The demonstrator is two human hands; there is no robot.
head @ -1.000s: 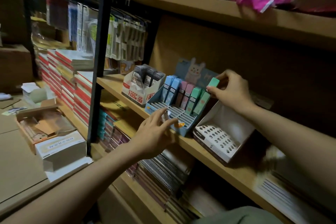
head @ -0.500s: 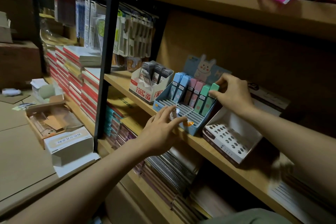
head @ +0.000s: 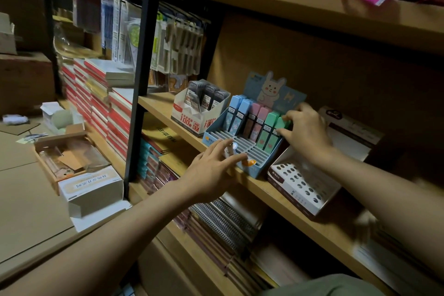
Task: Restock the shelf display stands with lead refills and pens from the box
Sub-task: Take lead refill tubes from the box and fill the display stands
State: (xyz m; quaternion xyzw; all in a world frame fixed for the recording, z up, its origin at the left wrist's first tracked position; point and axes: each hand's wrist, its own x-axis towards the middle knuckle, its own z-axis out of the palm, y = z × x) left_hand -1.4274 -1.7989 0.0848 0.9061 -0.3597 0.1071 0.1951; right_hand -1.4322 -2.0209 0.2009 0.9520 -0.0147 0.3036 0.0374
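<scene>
a: where is the slotted cardboard display stand (head: 242,149) sitting?

b: on the middle wooden shelf (head: 283,202), between the white carton of dark lead refill cases (head: 199,115) to its left and the white tray with round holes (head: 300,185) to its right.

a: and the refill boxes?

b: the row of upright pastel refill boxes (head: 254,120) is standing in the stand's back slots. the left hand (head: 213,170) is resting at its front edge, and the right hand (head: 305,130) is touching the rightmost box.

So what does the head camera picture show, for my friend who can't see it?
A person's right hand pinches a green lead refill case into the back row of a blue bunny display stand on a wooden shelf, while the left hand steadies the stand's front. A white stand of dark refills sits to its left, and a white stand with empty holes to its right.
</scene>
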